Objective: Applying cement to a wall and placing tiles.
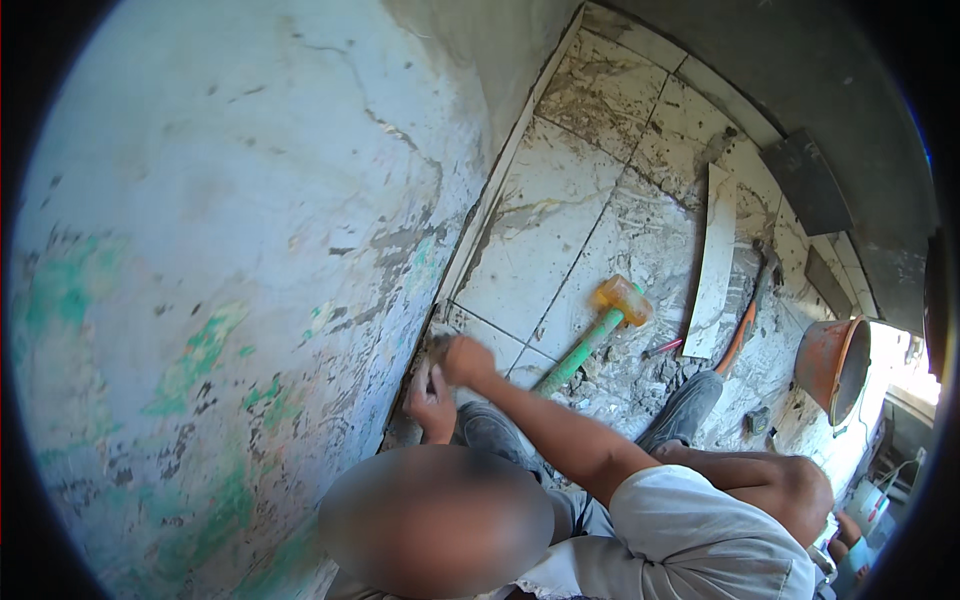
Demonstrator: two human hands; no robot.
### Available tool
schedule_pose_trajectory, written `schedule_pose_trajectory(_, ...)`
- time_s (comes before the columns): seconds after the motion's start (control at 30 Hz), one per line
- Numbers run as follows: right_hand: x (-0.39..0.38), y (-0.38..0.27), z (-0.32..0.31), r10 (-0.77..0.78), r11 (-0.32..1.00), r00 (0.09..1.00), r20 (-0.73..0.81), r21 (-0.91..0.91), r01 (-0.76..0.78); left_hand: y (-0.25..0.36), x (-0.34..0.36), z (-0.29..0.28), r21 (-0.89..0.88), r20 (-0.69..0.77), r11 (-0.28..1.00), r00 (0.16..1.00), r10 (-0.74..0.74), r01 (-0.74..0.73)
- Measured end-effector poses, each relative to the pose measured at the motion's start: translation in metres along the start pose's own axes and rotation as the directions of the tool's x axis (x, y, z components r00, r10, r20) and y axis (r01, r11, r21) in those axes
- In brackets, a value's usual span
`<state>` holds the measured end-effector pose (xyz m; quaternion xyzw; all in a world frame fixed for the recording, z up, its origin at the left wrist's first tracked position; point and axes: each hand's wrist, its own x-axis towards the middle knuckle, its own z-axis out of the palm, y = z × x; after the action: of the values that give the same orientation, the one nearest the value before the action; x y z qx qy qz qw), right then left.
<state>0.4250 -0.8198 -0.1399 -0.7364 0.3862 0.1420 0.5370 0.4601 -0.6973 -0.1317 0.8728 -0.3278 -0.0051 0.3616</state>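
Observation:
My right hand (467, 362) is closed in a fist low against the base of the wall. A small greyish thing shows at its left side, too blurred to name. Just below it, my left hand (431, 408) has its fingers bent up toward the right one, closed at the tips; what they hold, if anything, is hidden. Both hands are over the narrow skirting strip (476, 238) where the wall meets the tiled floor. A rubber mallet (585, 352) with an amber head and green handle lies on the floor to their right.
Right of the mallet lie a long cut tile strip (711, 265), a red pen-like tool (663, 348), an orange-handled tool (741, 338) and rubble (625, 385). Farther right are a dark tile (808, 182), an orange bucket (832, 366) and a tape measure (758, 420). The peeling wall (230, 200) fills the left.

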Motion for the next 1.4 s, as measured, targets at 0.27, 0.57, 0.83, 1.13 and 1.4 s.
schedule_pose_trajectory(0.27,-0.042,0.008,0.040,-0.247,0.900,0.930,0.272,-0.292,0.324,0.020,-0.010,-0.078,-0.077,-0.019,0.986,0.989,0.146,-0.147)
schedule_pose_trajectory(0.57,0.040,0.046,-0.101,-0.264,0.930,0.723,-0.638,0.030,0.366,0.041,0.013,-0.092,-0.129,0.049,0.947,0.952,0.301,-0.293)
schedule_pose_trajectory(0.83,0.095,0.017,-0.146,-0.236,0.916,0.640,-0.731,0.051,0.397,0.032,0.008,-0.083,-0.168,0.151,0.958,0.954,0.259,-0.233)
schedule_pose_trajectory(1.13,0.066,0.002,-0.106,-0.247,0.904,0.646,-0.722,0.069,0.422,0.027,-0.004,-0.087,-0.159,0.161,0.976,0.971,0.177,-0.151)
schedule_pose_trajectory(1.4,0.044,-0.006,-0.054,0.002,0.642,0.847,-0.532,0.651,0.407,0.029,-0.002,-0.088,-0.172,0.175,0.978,0.973,0.149,-0.119)
